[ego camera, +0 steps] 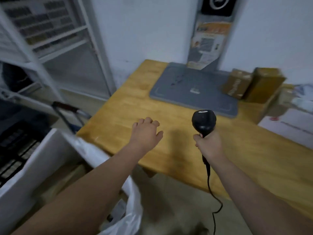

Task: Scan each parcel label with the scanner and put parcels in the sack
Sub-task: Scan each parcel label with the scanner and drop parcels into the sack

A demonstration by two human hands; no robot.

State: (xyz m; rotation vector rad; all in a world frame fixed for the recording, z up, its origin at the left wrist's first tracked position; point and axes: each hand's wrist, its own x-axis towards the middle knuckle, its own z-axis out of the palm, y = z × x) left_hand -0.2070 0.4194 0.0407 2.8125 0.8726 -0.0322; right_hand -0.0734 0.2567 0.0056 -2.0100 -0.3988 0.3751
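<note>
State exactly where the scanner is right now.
In the head view, the scanner is right of centre, gripped upright by the right hand above the wooden table, beside the grey mat's near edge.

I count one scanner [204, 122], one grey mat [194, 82], two brown parcels [236, 85] [264, 84] at the far right corner of the table [128, 106], one white sack [132, 217].

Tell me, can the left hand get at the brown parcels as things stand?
Probably yes: the left hand is open, the brown parcels stand uncovered, but the scanner in the right hand lies partly across the way.
</note>
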